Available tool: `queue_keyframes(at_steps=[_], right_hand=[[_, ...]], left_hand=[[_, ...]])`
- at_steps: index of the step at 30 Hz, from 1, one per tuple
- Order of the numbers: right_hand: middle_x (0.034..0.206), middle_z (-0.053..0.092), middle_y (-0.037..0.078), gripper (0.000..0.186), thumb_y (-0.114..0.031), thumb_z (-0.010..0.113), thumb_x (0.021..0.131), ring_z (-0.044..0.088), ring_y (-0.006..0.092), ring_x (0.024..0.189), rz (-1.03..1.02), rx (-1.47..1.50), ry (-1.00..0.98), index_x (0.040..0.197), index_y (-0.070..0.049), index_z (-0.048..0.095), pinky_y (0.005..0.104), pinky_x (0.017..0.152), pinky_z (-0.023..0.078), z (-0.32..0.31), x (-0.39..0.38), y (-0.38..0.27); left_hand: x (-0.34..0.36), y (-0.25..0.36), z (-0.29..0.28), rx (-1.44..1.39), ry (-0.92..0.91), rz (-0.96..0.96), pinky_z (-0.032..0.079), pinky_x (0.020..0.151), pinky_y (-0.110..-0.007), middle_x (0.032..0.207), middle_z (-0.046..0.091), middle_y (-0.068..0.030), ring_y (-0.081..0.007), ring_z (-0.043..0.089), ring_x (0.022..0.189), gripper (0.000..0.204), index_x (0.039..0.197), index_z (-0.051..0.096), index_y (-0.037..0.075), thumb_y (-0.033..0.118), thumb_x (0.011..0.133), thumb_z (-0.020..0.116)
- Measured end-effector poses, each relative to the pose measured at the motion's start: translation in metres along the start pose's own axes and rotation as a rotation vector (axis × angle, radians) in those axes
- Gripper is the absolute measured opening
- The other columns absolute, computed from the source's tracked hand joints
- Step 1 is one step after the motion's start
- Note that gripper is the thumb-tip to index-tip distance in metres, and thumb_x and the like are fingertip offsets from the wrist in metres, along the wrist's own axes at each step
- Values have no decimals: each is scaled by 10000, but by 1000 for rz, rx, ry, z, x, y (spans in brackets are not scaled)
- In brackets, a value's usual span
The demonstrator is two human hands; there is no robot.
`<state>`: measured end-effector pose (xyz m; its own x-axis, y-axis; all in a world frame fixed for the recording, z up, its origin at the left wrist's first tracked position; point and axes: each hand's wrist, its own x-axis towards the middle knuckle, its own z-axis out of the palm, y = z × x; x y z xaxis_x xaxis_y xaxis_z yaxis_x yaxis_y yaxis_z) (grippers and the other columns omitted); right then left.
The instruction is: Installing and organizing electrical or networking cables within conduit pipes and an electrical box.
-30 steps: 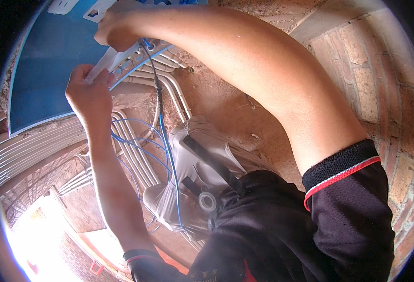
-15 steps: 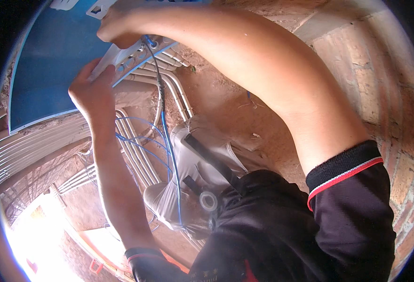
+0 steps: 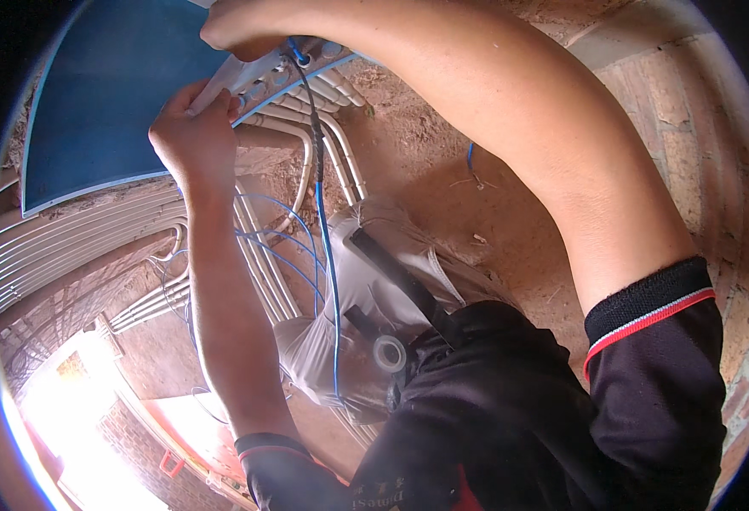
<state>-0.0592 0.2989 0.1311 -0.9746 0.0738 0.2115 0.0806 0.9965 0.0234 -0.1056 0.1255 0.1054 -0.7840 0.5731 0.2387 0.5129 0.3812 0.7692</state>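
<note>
My left hand (image 3: 189,140) is closed on a pale, translucent strip (image 3: 242,70) at the lower edge of a blue box (image 3: 111,119). My right hand (image 3: 238,34) is closed higher up at the strip's other end; what its fingertips hold is partly hidden. Beside the strip runs a row of round fittings (image 3: 260,89) with white conduits (image 3: 340,157) below. A blue cable with a black-wrapped section (image 3: 325,230) hangs down from this edge, past my trousers.
Brick wall (image 3: 681,170) stands at the right. White pipes (image 3: 77,247) run along the left, with loose blue wires (image 3: 289,238). My bent legs (image 3: 323,341) are below, a ring-shaped roll (image 3: 389,353) at my waist. Bright light and an orange object (image 3: 170,462) lie lower left.
Both hands and the strip have shifted up and to the right in the view, along with the box and surroundings. Both hands stay closed.
</note>
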Motion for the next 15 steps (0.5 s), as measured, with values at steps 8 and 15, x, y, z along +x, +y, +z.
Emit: queue_keyframes(at_steps=[8,15], right_hand=[[1031,769,109,174,-98,653,872,735,257,971,-33,-75,-84,981,-73,787,397,783,603,-11,-5,-3],[984,774,100,158,-94,650,873,741,253,928,-21,-31,11,945,-60,787,395,757,603,0,-1,-10]], left_hand=[[4,-5,-1,-6,-23,41,558,677,-291,833,754,-119,-154,723,727,196,1011,755,-44,23,831,716],[2,-9,-1,118,52,43,522,696,-323,813,742,-99,-165,658,718,204,907,769,-12,73,723,799]])
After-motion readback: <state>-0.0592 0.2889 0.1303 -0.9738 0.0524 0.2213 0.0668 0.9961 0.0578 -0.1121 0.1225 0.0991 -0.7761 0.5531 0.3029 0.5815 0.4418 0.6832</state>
